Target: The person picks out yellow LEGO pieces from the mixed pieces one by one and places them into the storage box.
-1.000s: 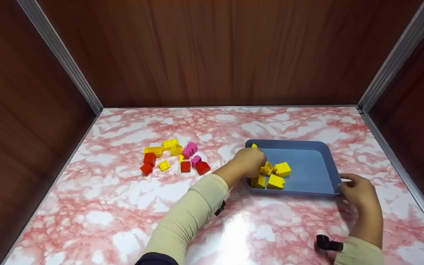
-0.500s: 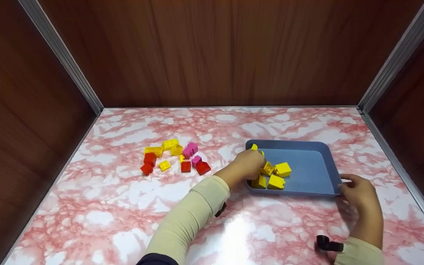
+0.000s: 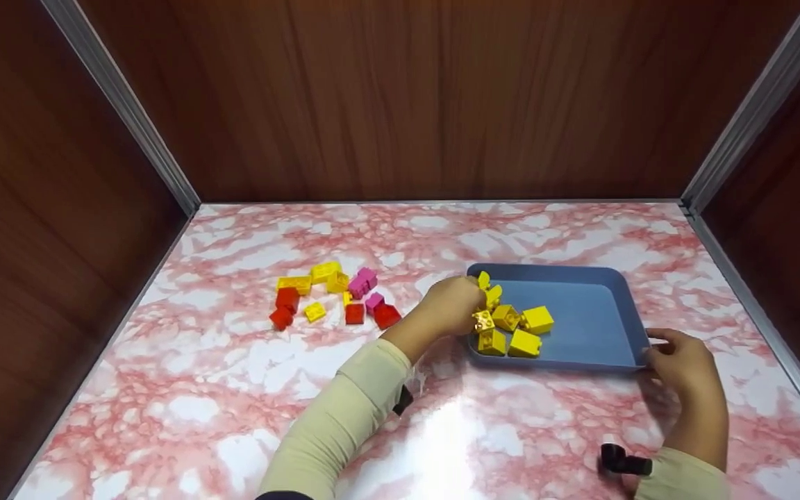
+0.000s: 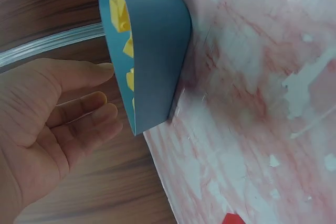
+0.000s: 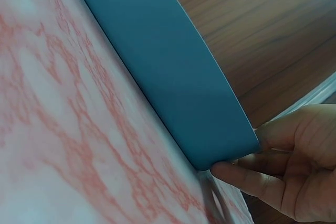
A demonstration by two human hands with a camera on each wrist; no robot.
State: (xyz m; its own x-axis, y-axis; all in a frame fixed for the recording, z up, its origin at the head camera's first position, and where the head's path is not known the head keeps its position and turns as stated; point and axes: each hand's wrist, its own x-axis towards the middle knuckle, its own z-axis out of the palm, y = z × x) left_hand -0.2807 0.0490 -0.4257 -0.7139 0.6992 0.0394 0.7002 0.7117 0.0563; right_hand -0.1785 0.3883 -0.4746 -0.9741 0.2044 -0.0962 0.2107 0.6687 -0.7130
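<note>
A blue-grey tray [image 3: 584,326] lies on the table, with several yellow toy bricks [image 3: 525,343] gathered at its left end. My left hand [image 3: 452,305] is over the tray's left rim, beside those bricks. In the left wrist view the left hand [image 4: 58,114] has its fingers loosely bent and apart, with nothing between them. My right hand [image 3: 683,361] holds the tray at its near right corner. The right wrist view shows the right hand [image 5: 294,166] with thumb and fingers around the corner of the tray wall [image 5: 173,72].
Left of the tray lies a loose group of bricks: yellow bricks [image 3: 294,285], red bricks [image 3: 287,300] and pink bricks [image 3: 363,281]. Wooden panels [image 3: 435,104] with metal corner strips enclose the marbled table [image 3: 198,410] at the back and sides.
My left hand has drawn back leftward from the bricks in the tray, and a yellow brick it covered now shows. The right hand stays at the tray corner.
</note>
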